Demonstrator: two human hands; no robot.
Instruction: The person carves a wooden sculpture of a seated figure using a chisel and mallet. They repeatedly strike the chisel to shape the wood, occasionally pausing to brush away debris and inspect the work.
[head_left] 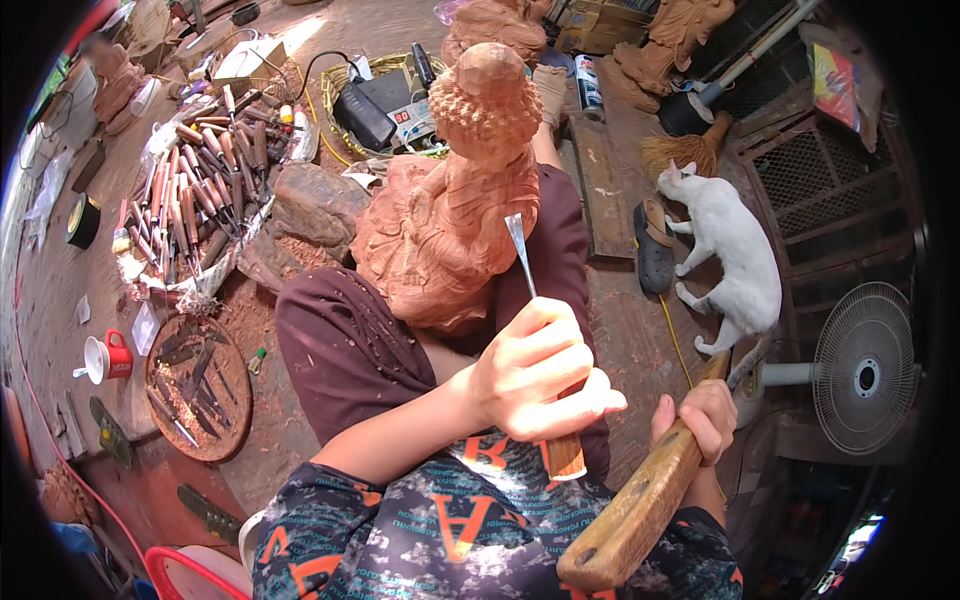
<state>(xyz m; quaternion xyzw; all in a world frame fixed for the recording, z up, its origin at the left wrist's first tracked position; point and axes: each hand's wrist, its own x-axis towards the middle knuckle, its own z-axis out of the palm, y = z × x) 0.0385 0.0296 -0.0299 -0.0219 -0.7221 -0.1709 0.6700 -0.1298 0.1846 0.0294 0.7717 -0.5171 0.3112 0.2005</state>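
Observation:
My left hand is closed round the wooden handle of a chisel. Its flat metal blade points up and away, overlapping the carving in the picture; I cannot tell whether it touches. In my right hand is a worn wooden mallet, its thick end tilted down toward my shirt. The reddish-brown wood carving, a figure with a rounded top and a beaded band, stands between my legs, beyond both hands. Wood chips speckle my dark trousers.
At the left lies a heap of carving tools, with a round tray of blades and a red-and-white mug nearer. A basket holds electrical devices. On the right are a white cat, a clog, a broom and a fan.

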